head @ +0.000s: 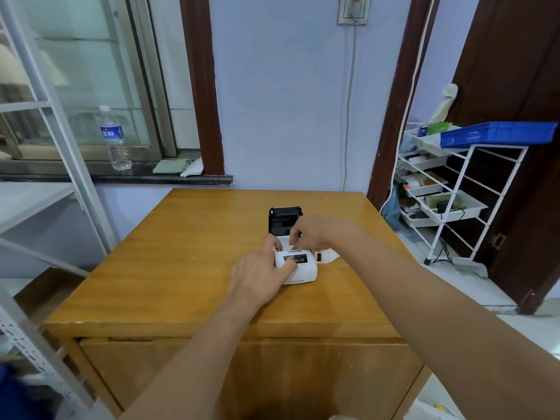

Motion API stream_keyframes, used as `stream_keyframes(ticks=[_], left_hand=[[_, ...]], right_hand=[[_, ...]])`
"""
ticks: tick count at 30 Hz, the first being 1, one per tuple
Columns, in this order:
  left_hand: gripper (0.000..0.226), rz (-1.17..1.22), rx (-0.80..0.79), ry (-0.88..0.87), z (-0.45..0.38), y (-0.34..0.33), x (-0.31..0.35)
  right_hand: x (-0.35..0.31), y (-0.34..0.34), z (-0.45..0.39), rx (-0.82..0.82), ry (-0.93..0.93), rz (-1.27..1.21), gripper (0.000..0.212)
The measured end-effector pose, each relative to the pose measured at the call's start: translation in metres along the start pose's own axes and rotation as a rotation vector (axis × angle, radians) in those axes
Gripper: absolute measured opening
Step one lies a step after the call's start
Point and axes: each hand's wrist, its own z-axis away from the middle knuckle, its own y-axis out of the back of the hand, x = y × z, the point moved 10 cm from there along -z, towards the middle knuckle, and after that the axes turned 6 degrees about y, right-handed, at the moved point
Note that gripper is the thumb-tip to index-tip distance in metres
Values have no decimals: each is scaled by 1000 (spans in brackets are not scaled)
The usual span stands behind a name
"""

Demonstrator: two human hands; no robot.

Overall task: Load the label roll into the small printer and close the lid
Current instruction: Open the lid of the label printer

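Both hands meet over the small white plastic printer [298,266] on the glossy wooden surface [188,253]. Left hand [260,278] lies loosely spread on the near-left of the body, thumb across its dark printed panel, steadying it. Right hand [312,233] reaches across from the far side, fingertips curled and pinched at the white label paper [288,241] where it leaves the open compartment; whether paper is actually gripped cannot be told. Just beyond the right hand, the black hinged lid [283,221] stands raised. A loose white paper tail [328,256] lies beside the right hand. Judged light and thin, the label strip would crease or tear easily; hold it by its edges, while the rigid printer shell tolerates firm pressure.
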Motion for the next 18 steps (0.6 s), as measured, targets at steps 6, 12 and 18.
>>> stream_keyframes(ticks=[6,12,18], left_hand=[[33,57,-50,-15,-3,-6,-6],[31,30,-54,-54,0,-5,-1],[30,3,-48,-55,0,-3,0]], right_hand=[[-4,1,0,-1,-2,54,30],[-7,8,5,55,-6,159,23],[-9,23,13,214,40,126,15]])
